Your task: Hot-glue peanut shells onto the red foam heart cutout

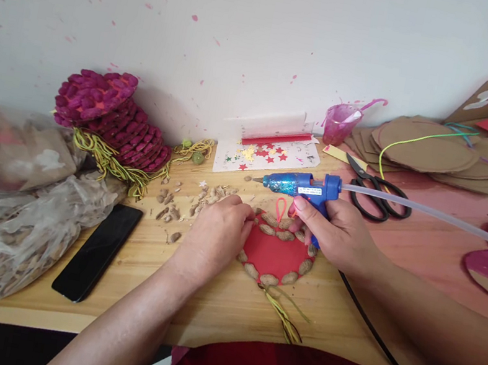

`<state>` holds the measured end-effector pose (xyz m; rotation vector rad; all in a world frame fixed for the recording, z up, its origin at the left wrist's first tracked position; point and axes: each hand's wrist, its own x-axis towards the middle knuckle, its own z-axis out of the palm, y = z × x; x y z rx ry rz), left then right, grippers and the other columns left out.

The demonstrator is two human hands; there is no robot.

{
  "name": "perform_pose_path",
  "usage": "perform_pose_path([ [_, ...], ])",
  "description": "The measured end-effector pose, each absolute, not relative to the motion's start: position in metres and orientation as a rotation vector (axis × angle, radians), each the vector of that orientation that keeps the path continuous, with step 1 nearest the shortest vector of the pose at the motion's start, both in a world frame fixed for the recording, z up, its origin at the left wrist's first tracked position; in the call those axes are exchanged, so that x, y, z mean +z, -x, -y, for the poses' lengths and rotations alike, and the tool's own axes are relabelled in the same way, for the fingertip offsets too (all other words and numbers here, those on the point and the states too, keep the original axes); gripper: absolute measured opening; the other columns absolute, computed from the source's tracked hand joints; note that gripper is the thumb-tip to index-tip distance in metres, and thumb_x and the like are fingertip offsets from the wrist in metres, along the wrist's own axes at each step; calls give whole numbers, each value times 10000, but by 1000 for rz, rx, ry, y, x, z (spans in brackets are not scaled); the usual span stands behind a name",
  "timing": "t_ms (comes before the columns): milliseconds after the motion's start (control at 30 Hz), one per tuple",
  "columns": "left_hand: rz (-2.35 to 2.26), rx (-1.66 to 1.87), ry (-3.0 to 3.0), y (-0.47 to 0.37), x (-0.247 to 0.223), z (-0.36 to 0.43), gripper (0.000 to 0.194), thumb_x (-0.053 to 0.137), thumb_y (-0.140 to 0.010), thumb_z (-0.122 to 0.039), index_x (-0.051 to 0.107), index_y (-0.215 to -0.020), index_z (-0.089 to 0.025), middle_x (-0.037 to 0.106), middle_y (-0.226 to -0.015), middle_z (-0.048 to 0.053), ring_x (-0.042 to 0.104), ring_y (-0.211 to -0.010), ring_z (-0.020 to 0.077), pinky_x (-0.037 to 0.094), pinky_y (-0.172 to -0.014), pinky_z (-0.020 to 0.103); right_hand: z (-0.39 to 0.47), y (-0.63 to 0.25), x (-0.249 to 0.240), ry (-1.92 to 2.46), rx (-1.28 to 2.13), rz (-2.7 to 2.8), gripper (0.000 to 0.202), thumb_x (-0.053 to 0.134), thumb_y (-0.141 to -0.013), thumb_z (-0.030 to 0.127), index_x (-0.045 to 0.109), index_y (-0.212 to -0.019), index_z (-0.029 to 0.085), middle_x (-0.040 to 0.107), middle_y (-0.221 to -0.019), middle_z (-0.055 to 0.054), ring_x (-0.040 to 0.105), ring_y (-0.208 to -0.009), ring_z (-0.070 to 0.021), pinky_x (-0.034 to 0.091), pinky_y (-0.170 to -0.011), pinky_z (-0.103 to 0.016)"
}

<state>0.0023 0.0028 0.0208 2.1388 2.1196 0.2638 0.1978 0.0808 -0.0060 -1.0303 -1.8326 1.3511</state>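
My right hand (345, 235) grips a blue hot glue gun (325, 190) by its handle, with its nozzle pointing left. A long clear glue stick (436, 215) runs out of its back. Under both hands lies a red disc (275, 257) with peanuts (269, 280) around its rim and a second row across its upper part. An orange loop (280, 209) stands at its top, and a yellow-green yarn tassel (284, 315) trails from the bottom. My left hand (219, 231) is closed at the disc's upper left rim; whatever its fingertips pinch is hidden.
Left are a black phone (96, 254), a plastic bag of peanuts (22, 231) and stacked magenta discs (115, 122). Loose peanuts (168, 210) and star stickers (263, 154) lie behind. Scissors (376, 196), a stained cup (340, 124) and cardboard discs (425, 145) are at right. A black cord (372, 325) crosses the front edge.
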Motion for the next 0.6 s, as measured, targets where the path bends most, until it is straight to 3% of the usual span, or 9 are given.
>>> perform_pose_path([
  [333,-2097,267,-2136,-3,20,-3,185,578,-904,-153,760,-906,-192,694,-897,56,659,-820,213,493,-755,330,-80,-198,-5,1053,1340,1836,448,567,-908,591,643,-731,187,703,-646,-30,588,-478,-113,452,-457,-250],
  [600,-1984,594,-2018,14,23,-5,226,573,-878,-77,750,-922,-210,733,-894,17,670,-837,159,503,-805,282,-83,-198,-9,1003,1336,1850,436,559,-924,569,651,-733,187,710,-662,-29,583,-479,-110,453,-463,-252],
])
